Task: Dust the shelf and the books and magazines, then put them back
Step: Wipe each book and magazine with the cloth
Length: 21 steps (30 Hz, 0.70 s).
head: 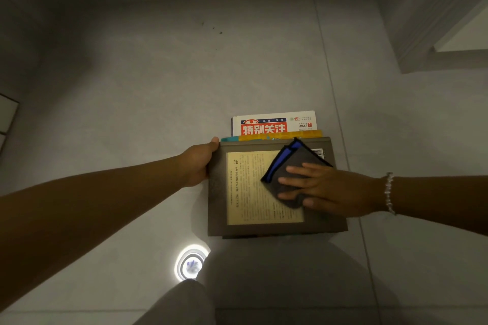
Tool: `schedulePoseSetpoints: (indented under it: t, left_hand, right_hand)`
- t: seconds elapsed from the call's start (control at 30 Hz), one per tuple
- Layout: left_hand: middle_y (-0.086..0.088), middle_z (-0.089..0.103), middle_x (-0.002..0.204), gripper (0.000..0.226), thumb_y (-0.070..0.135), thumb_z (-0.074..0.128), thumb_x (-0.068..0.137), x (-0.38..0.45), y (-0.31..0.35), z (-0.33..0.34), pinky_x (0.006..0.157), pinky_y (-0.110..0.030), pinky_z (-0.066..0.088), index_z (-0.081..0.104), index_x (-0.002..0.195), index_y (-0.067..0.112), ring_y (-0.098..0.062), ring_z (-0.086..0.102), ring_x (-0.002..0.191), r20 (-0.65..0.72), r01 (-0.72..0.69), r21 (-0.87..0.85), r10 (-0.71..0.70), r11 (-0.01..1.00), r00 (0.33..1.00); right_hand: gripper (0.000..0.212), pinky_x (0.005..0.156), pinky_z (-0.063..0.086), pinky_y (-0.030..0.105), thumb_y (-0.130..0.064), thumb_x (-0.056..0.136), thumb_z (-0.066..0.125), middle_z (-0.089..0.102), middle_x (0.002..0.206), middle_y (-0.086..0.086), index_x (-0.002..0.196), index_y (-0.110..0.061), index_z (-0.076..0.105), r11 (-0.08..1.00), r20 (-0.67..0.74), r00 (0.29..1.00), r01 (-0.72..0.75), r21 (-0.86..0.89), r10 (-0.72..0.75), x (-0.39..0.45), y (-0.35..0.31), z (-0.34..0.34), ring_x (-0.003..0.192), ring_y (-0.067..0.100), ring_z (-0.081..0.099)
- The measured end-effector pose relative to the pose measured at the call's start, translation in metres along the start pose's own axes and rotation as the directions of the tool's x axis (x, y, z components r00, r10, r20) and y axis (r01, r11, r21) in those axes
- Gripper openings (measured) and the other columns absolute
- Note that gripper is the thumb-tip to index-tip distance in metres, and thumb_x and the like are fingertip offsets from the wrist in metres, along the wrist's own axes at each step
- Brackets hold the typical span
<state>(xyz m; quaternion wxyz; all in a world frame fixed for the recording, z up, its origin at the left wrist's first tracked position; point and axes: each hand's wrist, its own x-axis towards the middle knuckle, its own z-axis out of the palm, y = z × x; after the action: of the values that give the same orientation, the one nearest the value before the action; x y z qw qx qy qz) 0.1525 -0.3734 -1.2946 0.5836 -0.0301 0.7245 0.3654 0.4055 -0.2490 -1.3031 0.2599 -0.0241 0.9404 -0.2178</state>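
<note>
A stack of books and magazines lies on the grey tiled floor. On top is a dark brown book (253,228) with a yellowish text panel on its cover. My left hand (198,163) grips the book's upper left corner, thumb on top. A folded grey cloth with a blue edge (286,166) lies on the cover, and my right hand (317,187) presses flat on it with fingers spread. A bead bracelet is on that wrist. Under the book, a magazine (274,123) with a red and white title and a yellow one (282,136) stick out at the far side.
The tiled floor (158,87) stretches around the stack. A white furniture or shelf edge (459,42) stands at the upper right. A ceiling lamp's round reflection (191,264) shines on the floor near my leg (179,306). A pale panel (6,116) sits at the left edge.
</note>
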Motion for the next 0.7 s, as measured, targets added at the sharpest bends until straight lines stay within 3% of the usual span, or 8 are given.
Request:
schedulePoseSetpoints:
  t: [0.1, 0.2, 0.3, 0.4, 0.53, 0.57, 0.63, 0.7]
  left_hand:
    - [-0.009, 0.062, 0.105, 0.037, 0.038, 0.038, 0.101, 0.000, -0.001, 0.000, 0.084, -0.036, 0.048, 0.049, 0.123, 0.011, -0.022, 0.061, 0.093, -0.003, -0.015, 0.005, 0.015, 1.000, 1.000]
    - [-0.009, 0.061, 0.108, 0.037, 0.037, 0.040, 0.101, -0.004, -0.002, -0.002, 0.081, -0.036, 0.047, 0.048, 0.126, 0.012, -0.022, 0.060, 0.096, 0.030, -0.064, 0.086, 0.061, 0.994, 0.998]
    - [-0.008, 0.062, 0.111, 0.033, 0.035, 0.043, 0.100, -0.011, -0.001, -0.008, 0.076, -0.037, 0.052, 0.044, 0.127, 0.016, -0.023, 0.061, 0.099, 0.122, -0.100, 0.169, 0.079, 0.981, 0.989]
    - [-0.009, 0.062, 0.115, 0.039, 0.036, 0.051, 0.096, -0.020, 0.003, -0.013, 0.074, -0.041, 0.057, 0.036, 0.128, 0.019, -0.026, 0.065, 0.101, 0.184, -0.122, 0.220, 0.081, 0.968, 0.980]
    - [-0.010, 0.067, 0.109, 0.042, 0.039, 0.056, 0.092, -0.036, 0.020, -0.010, 0.075, -0.041, 0.059, 0.038, 0.124, 0.019, -0.025, 0.069, 0.095, 0.220, -0.234, 0.303, 0.171, 0.924, 0.960]
    - [-0.010, 0.068, 0.108, 0.042, 0.040, 0.057, 0.092, -0.041, 0.026, -0.007, 0.076, -0.043, 0.058, 0.040, 0.123, 0.018, -0.025, 0.070, 0.095, 0.226, -0.273, 0.314, 0.208, 0.909, 0.952]
    - [-0.009, 0.069, 0.106, 0.040, 0.040, 0.058, 0.091, -0.053, 0.038, 0.001, 0.080, -0.045, 0.058, 0.046, 0.121, 0.017, -0.024, 0.070, 0.094, 0.234, -0.358, 0.332, 0.291, 0.873, 0.928]
    - [-0.010, 0.070, 0.104, 0.035, 0.038, 0.057, 0.093, -0.068, 0.050, 0.010, 0.079, -0.045, 0.058, 0.051, 0.118, 0.015, -0.023, 0.070, 0.091, 0.259, -0.433, 0.355, 0.358, 0.828, 0.897]
  right_hand:
    - [0.045, 0.102, -0.027, 0.013, -0.049, 0.094, 0.006, -0.012, 0.149, -0.021, 0.139, -0.046, 0.001, 0.983, -0.062, 0.984, -0.165, 0.077, 0.170, -0.005, 0.014, -0.007, 0.134, -0.003, -0.028]
    - [0.042, 0.114, -0.013, 0.027, -0.043, 0.099, 0.010, -0.003, 0.156, -0.013, 0.140, -0.041, 0.002, 0.939, -0.143, 0.937, -0.294, 0.177, 0.320, 0.001, 0.017, -0.016, 0.142, 0.006, -0.015]
    - [0.044, 0.114, -0.006, 0.030, -0.032, 0.103, 0.018, 0.002, 0.159, -0.006, 0.147, -0.032, 0.009, 0.881, -0.172, 0.887, -0.368, 0.298, 0.429, 0.014, 0.003, -0.022, 0.145, 0.014, -0.007]
    - [0.043, 0.116, 0.001, 0.036, -0.033, 0.102, 0.018, 0.008, 0.158, -0.006, 0.145, -0.037, 0.013, 0.832, -0.207, 0.845, -0.388, 0.397, 0.493, 0.020, -0.008, -0.030, 0.146, 0.017, 0.001]
    - [0.042, 0.116, 0.015, 0.043, -0.035, 0.102, 0.022, 0.025, 0.154, -0.007, 0.144, -0.037, 0.026, 0.769, -0.268, 0.820, -0.288, 0.571, 0.506, 0.020, -0.024, -0.044, 0.142, 0.017, 0.017]
    - [0.040, 0.111, 0.026, 0.042, -0.036, 0.102, 0.023, 0.039, 0.145, -0.007, 0.140, -0.036, 0.036, 0.741, -0.287, 0.814, -0.238, 0.628, 0.505, 0.018, -0.029, -0.049, 0.136, 0.017, 0.031]
    - [0.027, 0.091, 0.043, 0.032, -0.039, 0.101, 0.025, 0.057, 0.109, -0.012, 0.113, -0.041, 0.050, 0.675, -0.305, 0.802, -0.159, 0.721, 0.514, 0.012, -0.040, -0.064, 0.105, 0.009, 0.055]
    - [0.029, 0.076, 0.045, 0.016, -0.038, 0.102, 0.025, 0.056, 0.090, -0.012, 0.094, -0.032, 0.052, 0.635, -0.304, 0.788, -0.139, 0.760, 0.535, 0.004, -0.051, -0.081, 0.084, 0.005, 0.056]
